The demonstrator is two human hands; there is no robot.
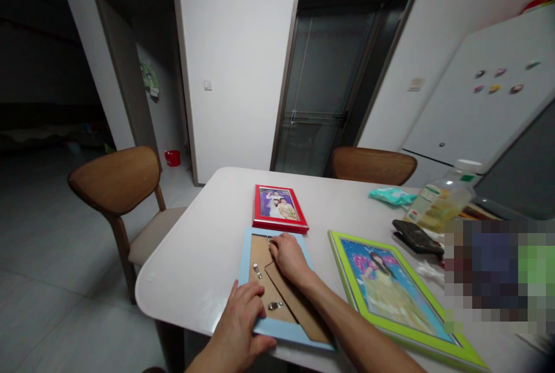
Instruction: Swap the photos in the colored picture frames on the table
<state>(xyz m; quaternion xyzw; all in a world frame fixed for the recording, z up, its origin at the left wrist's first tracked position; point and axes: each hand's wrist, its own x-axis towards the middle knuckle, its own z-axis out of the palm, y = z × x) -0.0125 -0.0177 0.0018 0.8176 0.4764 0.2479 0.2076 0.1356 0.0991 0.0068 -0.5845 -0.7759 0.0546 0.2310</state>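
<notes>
A light-blue picture frame lies face down near the table's front edge, its brown backing board and fold-out stand facing up. My left hand grips its near left corner, fingers over the side rail and thumb along the near rail. At the far end of the backing, my right hand has its fingers curled onto a small metal clip, which they partly hide. Two more metal clips show on the board: one at the left side, one near the bottom.
Beyond the blue frame lies a red framed photo. A larger green framed photo is to the right. Further right are a dark phone-like object, a teal packet and a clear bottle. Wooden chairs stand around the white table.
</notes>
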